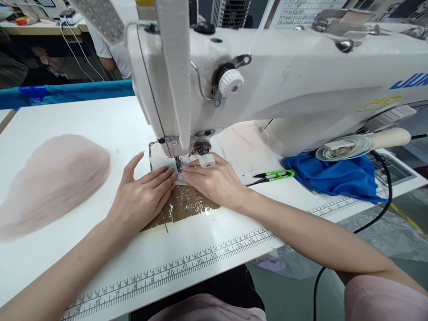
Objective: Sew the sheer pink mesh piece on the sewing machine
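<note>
A white sewing machine (281,71) stands over the table, its presser foot (178,165) low between my two hands. My left hand (142,196) lies flat just left of the foot, thumb held apart and fingers stretched toward it. On the other side, my right hand (219,180) rests with its fingers extended, tips close to the foot. Under and around the fingertips is a small whitish piece (181,180), perhaps thin fabric; its edges are mostly hidden. Both palms are over or beside a brown, clear-taped patch (187,203) on the table.
Sheer pale-pink fabric (63,178) lies at left. Green-handled thread snips (281,175) are right of my right hand, near a blue cloth (334,174) and a coiled pale cord (344,149). A printed ruler (170,272) follows the table's front edge. Another person's arm (109,63) shows behind.
</note>
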`<state>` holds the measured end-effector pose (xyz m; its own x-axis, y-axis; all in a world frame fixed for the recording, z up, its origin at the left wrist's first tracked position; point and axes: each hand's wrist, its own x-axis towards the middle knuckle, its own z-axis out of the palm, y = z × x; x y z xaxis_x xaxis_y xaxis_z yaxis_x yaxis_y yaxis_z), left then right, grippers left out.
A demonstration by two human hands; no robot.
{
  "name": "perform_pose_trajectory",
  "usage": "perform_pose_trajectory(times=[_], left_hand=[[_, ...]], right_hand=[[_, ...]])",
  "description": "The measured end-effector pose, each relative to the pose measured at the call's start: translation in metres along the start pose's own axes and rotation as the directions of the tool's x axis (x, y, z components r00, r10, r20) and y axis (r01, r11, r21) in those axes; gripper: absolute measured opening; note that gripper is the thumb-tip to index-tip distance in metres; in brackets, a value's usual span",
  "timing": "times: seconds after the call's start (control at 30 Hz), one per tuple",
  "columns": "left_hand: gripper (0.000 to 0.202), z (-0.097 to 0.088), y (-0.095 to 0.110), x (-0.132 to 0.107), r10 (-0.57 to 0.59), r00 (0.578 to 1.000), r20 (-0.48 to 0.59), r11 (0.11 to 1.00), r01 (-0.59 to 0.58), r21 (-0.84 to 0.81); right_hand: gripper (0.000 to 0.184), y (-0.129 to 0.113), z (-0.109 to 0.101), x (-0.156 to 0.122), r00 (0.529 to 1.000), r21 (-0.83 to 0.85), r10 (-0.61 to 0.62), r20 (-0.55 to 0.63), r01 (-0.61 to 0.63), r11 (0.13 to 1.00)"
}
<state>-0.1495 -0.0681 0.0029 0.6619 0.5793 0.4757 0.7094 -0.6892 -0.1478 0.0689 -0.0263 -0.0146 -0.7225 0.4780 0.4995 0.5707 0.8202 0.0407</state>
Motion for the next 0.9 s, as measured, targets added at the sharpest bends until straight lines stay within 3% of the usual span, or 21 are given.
perform_pose_trajectory(times=[0.73, 0.9], left_hand=[[0.024, 0.0046, -0.0055, 0.0012, -0.012, 0.999, -0.035, 1.0, 0.012, -0.012], [0.027, 0.007, -0.0065, -0.0021, -0.077, 0.997, 0.022, 0.997, 0.076, 0.011]], right_hand=[[0.025, 0.0029, 0.0016, 0.0039, 0.999, -0.04, 0.034, 0.037, -0.032, 0.999], [0.025, 0.0034, 0.0005, 0.0042, 0.998, -0.027, 0.041, 0.048, -0.04, 0.999]])
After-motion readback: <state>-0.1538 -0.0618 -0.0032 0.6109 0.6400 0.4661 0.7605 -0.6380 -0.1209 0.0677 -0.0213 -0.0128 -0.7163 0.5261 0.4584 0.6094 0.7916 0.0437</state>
